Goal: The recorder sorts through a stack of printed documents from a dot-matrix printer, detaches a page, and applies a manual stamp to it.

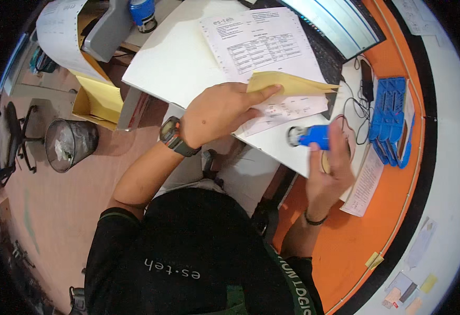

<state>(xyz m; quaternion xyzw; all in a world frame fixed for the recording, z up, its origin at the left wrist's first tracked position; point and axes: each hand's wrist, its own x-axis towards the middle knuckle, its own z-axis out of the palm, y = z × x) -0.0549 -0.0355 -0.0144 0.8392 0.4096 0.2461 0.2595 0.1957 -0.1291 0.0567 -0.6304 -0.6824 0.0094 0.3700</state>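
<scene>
My left hand (219, 110), with a watch on its wrist, holds the lower part of yellow paper sheets (289, 83) between thumb and fingers. The yellow sheets are folded up over printed white documents (267, 43) that bear tables and writing. Below the fold, a white sheet (289, 110) shows small red and dark marks. To the right, my right hand (329, 173) grips a blue hand stamp (314, 136), tilted on its side above the white desk (171, 51). Hand and stamp are blurred by motion.
A monitor (340, 23) and dark keyboard (312, 31) stand behind the papers. Blue file racks (389, 114) and cables (357, 106) are at the right. Another blue stamp (142, 13), a printer (106, 33) with continuous paper and a wastebasket (72, 143) are on the left.
</scene>
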